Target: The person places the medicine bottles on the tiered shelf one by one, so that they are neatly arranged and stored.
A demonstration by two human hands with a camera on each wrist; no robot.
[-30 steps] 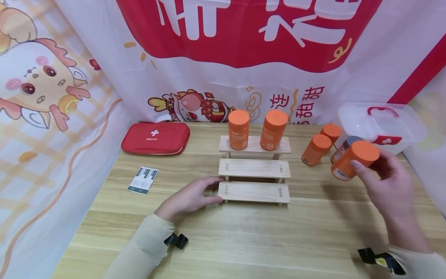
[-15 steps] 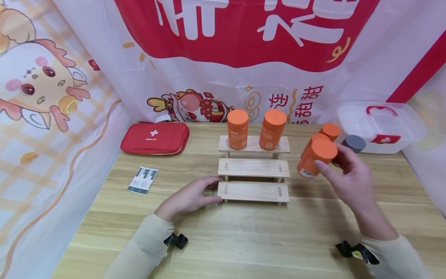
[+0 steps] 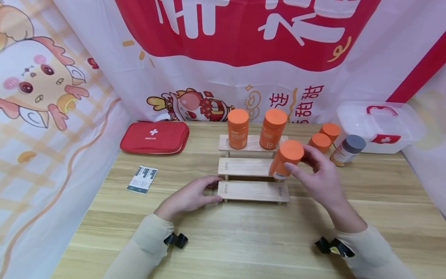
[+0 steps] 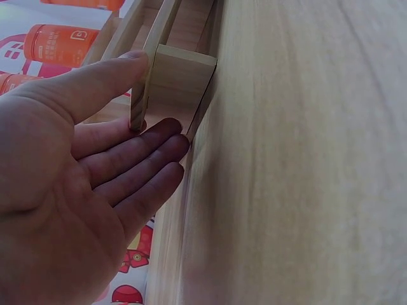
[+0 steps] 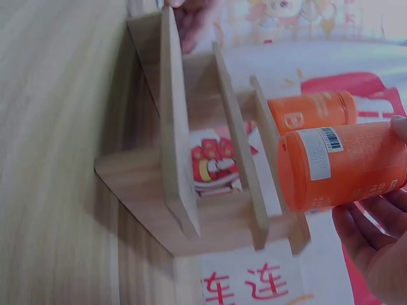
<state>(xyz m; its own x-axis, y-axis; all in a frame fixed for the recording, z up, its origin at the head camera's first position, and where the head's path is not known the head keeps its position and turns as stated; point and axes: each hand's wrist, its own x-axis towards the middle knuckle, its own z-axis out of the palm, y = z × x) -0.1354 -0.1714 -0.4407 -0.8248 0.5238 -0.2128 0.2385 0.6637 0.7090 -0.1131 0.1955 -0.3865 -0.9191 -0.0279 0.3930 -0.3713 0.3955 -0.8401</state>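
My right hand (image 3: 322,180) grips an orange bottle with an orange lid (image 3: 286,159), slightly tilted, over the right end of the middle step of a three-step wooden stand (image 3: 252,191). In the right wrist view, the bottle's base, with a white barcode label (image 5: 322,152), faces the steps and looks apart from them. Two more orange bottles, left (image 3: 238,131) and right (image 3: 273,131), stand upright on the top step. My left hand (image 3: 191,195) holds the left end of the lowest step between thumb and index finger; its other fingers (image 4: 137,152) extend straight below the board.
Right of the stand are two smaller orange bottles, nearer (image 3: 319,142) and farther (image 3: 330,131), and a grey-capped bottle (image 3: 348,150). Behind them sits a clear first-aid box (image 3: 362,120). A red first-aid pouch (image 3: 155,137) and a printed packet (image 3: 143,179) lie left.
My right hand has carried the orange bottle leftward, from beside the grey-capped bottle to over the stand's middle step. My left hand has stayed at the lowest step.
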